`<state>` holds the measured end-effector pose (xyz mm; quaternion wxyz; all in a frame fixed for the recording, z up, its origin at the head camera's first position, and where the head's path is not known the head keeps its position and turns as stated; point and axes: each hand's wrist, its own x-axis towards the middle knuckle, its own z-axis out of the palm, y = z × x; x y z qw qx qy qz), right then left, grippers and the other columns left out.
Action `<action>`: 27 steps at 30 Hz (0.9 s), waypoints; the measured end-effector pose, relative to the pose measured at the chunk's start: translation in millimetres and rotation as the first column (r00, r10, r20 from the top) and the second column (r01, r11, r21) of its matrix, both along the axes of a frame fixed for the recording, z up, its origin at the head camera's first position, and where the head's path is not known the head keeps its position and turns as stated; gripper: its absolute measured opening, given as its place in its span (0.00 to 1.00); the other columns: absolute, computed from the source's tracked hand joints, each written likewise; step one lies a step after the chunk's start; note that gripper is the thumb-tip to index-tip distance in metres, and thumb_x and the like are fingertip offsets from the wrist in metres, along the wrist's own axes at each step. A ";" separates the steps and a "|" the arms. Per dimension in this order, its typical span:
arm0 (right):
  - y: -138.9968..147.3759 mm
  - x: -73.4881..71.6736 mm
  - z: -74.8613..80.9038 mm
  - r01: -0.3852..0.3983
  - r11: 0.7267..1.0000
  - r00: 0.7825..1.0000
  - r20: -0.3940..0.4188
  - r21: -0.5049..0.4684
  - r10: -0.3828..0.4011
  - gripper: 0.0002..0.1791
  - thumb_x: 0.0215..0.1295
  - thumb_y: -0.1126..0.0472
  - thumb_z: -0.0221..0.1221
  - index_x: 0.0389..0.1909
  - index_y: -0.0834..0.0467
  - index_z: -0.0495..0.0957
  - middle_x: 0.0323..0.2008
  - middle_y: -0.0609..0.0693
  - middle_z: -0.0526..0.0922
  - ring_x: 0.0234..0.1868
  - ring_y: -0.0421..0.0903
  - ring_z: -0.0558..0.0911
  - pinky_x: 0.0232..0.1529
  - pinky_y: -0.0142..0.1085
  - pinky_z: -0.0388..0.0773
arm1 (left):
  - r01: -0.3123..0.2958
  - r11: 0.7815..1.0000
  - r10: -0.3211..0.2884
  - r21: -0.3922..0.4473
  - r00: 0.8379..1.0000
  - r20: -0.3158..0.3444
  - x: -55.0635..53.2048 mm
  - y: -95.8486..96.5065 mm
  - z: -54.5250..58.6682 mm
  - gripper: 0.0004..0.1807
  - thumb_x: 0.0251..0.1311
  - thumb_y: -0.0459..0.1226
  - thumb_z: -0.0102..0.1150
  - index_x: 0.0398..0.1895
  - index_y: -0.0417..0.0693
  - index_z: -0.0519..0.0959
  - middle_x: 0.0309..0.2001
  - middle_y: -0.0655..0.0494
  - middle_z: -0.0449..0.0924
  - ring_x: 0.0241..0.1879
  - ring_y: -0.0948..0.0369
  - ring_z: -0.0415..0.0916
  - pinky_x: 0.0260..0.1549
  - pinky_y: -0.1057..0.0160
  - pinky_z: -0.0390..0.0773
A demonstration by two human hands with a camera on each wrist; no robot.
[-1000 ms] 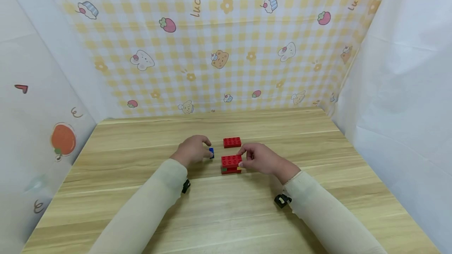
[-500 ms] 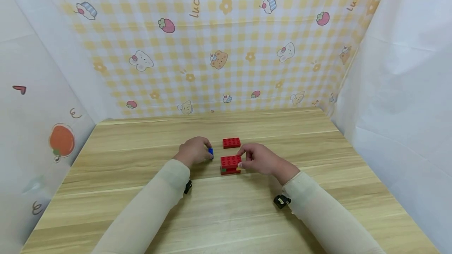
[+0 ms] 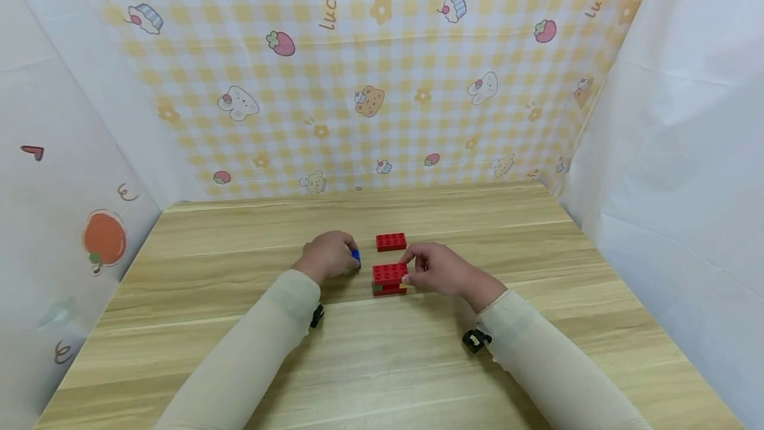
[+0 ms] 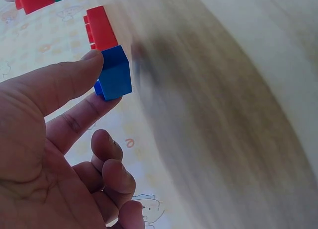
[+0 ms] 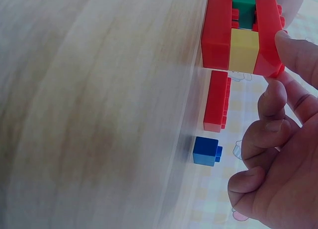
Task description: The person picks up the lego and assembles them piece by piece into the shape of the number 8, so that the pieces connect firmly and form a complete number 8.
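Observation:
My left hand (image 3: pixel 327 256) pinches a small blue brick (image 4: pixel 117 75) between thumb and index fingertip, left of a brick stack. The other fingers are loosely curled in the left wrist view. The stack has a red brick (image 3: pixel 390 272) on top and another red brick (image 5: pixel 217 33) at the bottom. Between them sit a yellow brick (image 5: pixel 244 51) and a green brick (image 5: pixel 244 9), with a gap in the middle. My right hand (image 3: pixel 444 271) holds the stack's right end at the top red brick, thumb on the near side and index finger behind, partly hidden.
A loose red brick (image 3: pixel 391 242) lies behind the stack on the wooden table (image 3: pixel 382 363). Another small blue brick (image 5: pixel 205 150) stands beyond it in the right wrist view. Patterned cloth (image 3: pixel 382 71) hangs along the table's back edge, and white sheets flank both sides.
The left index finger has closed in on the small blue brick beside the thumb, covering more of it. The right hand and the stack stay in place.

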<state>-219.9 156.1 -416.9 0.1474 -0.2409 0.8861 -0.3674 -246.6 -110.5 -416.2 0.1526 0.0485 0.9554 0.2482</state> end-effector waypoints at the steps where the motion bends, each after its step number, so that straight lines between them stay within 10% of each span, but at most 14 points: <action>1: 0.1 -0.1 -0.1 -0.001 1.000 1.000 0.001 0.000 0.001 0.11 0.69 0.60 0.70 0.50 0.55 0.84 0.27 0.48 0.77 0.26 0.42 0.74 0.30 0.35 0.74 | 0.000 1.000 0.000 0.003 1.000 0.000 0.3 0.0 0.6 0.08 0.65 0.43 0.72 0.43 0.54 0.86 0.44 0.56 0.85 0.49 0.51 0.78 0.63 0.35 0.67; 27: -0.5 -0.2 2.7 0.004 1.000 1.000 0.016 0.009 -0.005 0.12 0.70 0.58 0.69 0.51 0.54 0.83 0.27 0.48 0.77 0.26 0.43 0.73 0.29 0.36 0.73 | 0.041 0.997 -0.041 0.062 0.999 0.000 12.9 1.5 18.2 0.09 0.67 0.47 0.71 0.46 0.58 0.85 0.60 0.52 0.82 0.55 0.51 0.76 0.61 0.43 0.73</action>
